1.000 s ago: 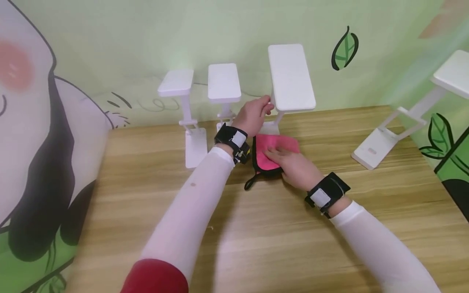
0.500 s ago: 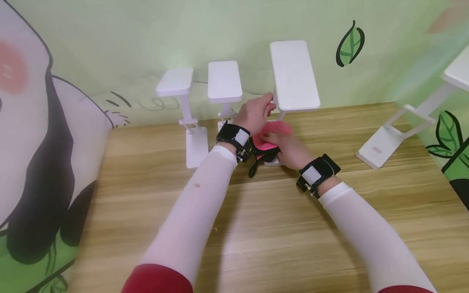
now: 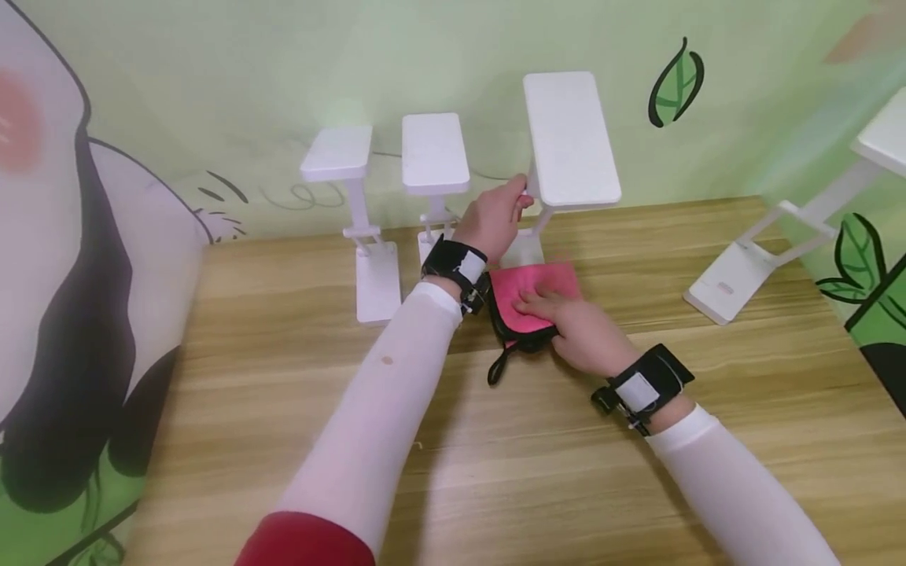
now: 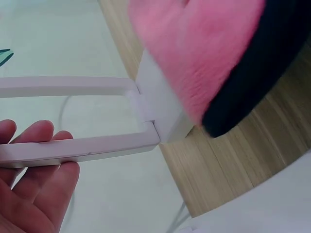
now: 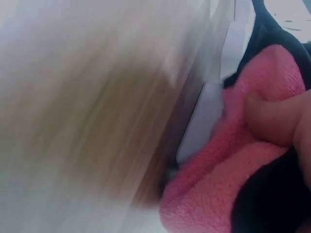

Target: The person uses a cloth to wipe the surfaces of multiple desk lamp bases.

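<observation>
A white desk lamp point(image 3: 573, 141) with a flat rectangular head stands near the wall. My left hand point(image 3: 491, 220) grips one side of its support frame point(image 4: 112, 143), with fingers behind the bar and the thumb across it. My right hand point(image 3: 591, 330) holds a pink plush cloth point(image 3: 515, 291) with black edging and a black hanging loop. The cloth covers the front of the lamp's base point(image 3: 525, 250), whose rear part still shows. In the right wrist view a digit point(image 5: 272, 119) presses into a fold of the cloth.
To the left stand two more white lamps, one at the far left point(image 3: 378, 283) and one in the middle point(image 3: 435, 153). Another white lamp point(image 3: 736, 279) stands at the right. The wooden table point(image 3: 283, 377) meets a painted wall point(image 3: 248, 71) with a thin cable along it.
The cloth and right hand moved back up the lamp's base, bunching, then came forward toward the table's front again, the cloth spreading flatter. The left hand keeps its hold on the frame.
</observation>
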{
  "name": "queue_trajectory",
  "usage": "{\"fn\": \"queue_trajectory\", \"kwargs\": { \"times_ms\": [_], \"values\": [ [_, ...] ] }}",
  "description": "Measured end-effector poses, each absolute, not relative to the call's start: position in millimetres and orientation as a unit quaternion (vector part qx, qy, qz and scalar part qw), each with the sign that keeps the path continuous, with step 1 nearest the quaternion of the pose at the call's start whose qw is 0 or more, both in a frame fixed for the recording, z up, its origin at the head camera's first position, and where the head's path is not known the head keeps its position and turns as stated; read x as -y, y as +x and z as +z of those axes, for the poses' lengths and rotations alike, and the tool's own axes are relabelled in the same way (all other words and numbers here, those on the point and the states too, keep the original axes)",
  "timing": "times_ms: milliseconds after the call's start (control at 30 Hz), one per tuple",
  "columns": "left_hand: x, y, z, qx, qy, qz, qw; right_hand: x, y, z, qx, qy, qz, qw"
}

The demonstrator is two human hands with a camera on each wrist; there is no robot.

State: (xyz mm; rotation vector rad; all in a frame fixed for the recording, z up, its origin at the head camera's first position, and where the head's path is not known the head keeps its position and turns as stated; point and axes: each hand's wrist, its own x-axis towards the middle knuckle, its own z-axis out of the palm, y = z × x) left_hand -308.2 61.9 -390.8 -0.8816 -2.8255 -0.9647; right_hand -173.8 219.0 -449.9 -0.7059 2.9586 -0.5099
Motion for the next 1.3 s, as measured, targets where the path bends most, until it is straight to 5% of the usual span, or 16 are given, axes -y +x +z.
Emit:
{"fn": "queue_trajectory", "kwargs": {
  "times_ms": [667,1300],
  "values": [
    [-60,-304,-389,0.905,-0.266,-0.332,-0.014,-205,-241,-461,-0.952,-0.203,-0.226,-0.041],
    [-68,-300,-389,0.906,-0.256,-0.338,-0.008,-209,-165,-457,-0.958,-0.146,-0.245,-0.031]
  ]
}}
